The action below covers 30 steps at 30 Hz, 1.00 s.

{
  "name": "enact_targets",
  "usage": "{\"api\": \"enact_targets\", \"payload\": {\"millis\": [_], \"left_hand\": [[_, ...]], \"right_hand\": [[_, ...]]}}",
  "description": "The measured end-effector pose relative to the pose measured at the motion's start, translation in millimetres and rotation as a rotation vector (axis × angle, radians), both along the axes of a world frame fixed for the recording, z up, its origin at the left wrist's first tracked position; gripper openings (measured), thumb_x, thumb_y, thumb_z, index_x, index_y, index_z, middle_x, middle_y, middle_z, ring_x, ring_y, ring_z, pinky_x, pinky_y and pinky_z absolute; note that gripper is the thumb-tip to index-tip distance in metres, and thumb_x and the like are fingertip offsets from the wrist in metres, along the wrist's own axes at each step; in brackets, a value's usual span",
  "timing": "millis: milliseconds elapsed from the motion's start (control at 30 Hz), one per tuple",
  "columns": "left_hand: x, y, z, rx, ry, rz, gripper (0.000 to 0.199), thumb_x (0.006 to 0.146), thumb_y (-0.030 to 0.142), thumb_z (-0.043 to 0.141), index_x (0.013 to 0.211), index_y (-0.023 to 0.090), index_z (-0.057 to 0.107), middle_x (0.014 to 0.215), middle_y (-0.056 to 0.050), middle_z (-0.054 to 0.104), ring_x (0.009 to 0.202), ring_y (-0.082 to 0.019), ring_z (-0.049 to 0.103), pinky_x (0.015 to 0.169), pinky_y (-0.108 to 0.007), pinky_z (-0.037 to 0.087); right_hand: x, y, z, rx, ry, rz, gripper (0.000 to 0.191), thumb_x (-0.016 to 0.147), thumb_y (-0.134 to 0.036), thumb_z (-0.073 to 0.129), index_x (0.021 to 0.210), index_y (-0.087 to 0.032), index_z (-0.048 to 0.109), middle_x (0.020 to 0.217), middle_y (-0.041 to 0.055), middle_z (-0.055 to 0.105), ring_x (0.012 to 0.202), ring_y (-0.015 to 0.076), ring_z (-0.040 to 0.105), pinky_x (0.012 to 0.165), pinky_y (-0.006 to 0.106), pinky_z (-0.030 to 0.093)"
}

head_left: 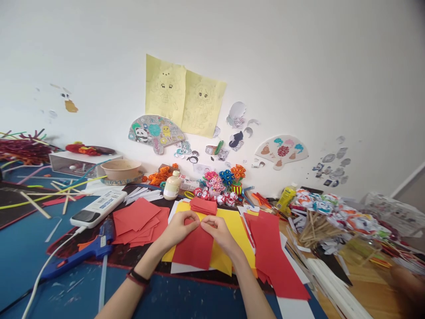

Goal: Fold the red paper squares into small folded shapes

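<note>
so on my remote feed I had the left hand (182, 227) and right hand (217, 231) pinched nearly closed on a rectangular red paper sheet (193, 251) over flat yellow paper (236, 235)

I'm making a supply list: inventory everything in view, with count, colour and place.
Held paper: apparently one, red, between hands
Loose papers: many, red, around hands
Yellow paper: uncountable, yellow, beneath hands
White strips: several, white, back left
Glue gun: one, blue, left
Power strip: one, white, left
Bowl: one, beige, back left
Bottles: two, cream and yellow, back
Flower crafts: several, multicoloured, back centre
Sticks: many, pale, both sides
Pipe cleaners: many, mixed, far left
Drawings: two, yellow, wall
Fans: two, patterned, wall
Cutouts: many, mixed, wall
Tabletop: blue left, wooden right
Left hand, right hand: bare, pinching held paper
</note>
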State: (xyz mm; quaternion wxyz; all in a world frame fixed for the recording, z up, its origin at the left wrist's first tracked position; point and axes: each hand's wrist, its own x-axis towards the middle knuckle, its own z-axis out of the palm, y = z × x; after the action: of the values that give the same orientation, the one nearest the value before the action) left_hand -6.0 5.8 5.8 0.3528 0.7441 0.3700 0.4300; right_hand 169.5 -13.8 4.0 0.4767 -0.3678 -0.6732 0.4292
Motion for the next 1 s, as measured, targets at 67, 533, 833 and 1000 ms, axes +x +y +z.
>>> {"api": "enact_targets", "payload": {"millis": [67, 533, 833, 1000], "left_hand": [[2, -1, 0.1, 0.010, 0.018, 0.011, 0.017, 0.077, 0.030, 0.056, 0.075, 0.016, 0.066, 0.079, -0.004, 0.069, 0.079, -0.018, 0.061, 0.075, -0.027, 0.044], [10, -6, -1.3, 0.040, -0.111, 0.103, 0.020, 0.082, 0.036, 0.053, 0.082, 0.018, 0.063, 0.084, -0.003, 0.068, 0.083, -0.018, 0.060, 0.081, -0.028, 0.042], [5, 12, -25.0, -0.169, -0.067, 0.255, 0.035, 0.069, 0.047, 0.062, 0.079, 0.014, 0.069, 0.069, -0.004, 0.067, 0.063, -0.018, 0.056, 0.057, -0.025, 0.038], [7, 14, -33.2, -0.209, -0.136, 0.275, 0.037, 0.065, 0.048, 0.065, 0.075, 0.013, 0.071, 0.067, -0.005, 0.068, 0.062, -0.018, 0.057, 0.056, -0.025, 0.038]], "right_hand": [[0, 1, -1.2, 0.000, 0.005, 0.000, 0.018, 0.079, -0.033, 0.063, 0.076, -0.016, 0.069, 0.074, 0.0022, 0.066, 0.071, 0.0162, 0.058, 0.067, 0.025, 0.042], [-8, 2, -5.4, -0.143, 0.253, -0.080, 0.018, 0.074, -0.035, 0.068, 0.074, -0.017, 0.068, 0.070, 0.0010, 0.065, 0.063, 0.0151, 0.057, 0.059, 0.024, 0.042], [10, 19, -26.0, 0.018, -0.090, -0.260, 0.024, 0.075, -0.039, 0.066, 0.074, -0.016, 0.072, 0.078, 0.0076, 0.071, 0.076, 0.0234, 0.062, 0.070, 0.031, 0.045], [13, 24, -38.9, -0.085, -0.031, -0.276, 0.026, 0.071, -0.041, 0.069, 0.072, -0.015, 0.072, 0.075, 0.0084, 0.072, 0.072, 0.0239, 0.063, 0.065, 0.030, 0.045]]}}
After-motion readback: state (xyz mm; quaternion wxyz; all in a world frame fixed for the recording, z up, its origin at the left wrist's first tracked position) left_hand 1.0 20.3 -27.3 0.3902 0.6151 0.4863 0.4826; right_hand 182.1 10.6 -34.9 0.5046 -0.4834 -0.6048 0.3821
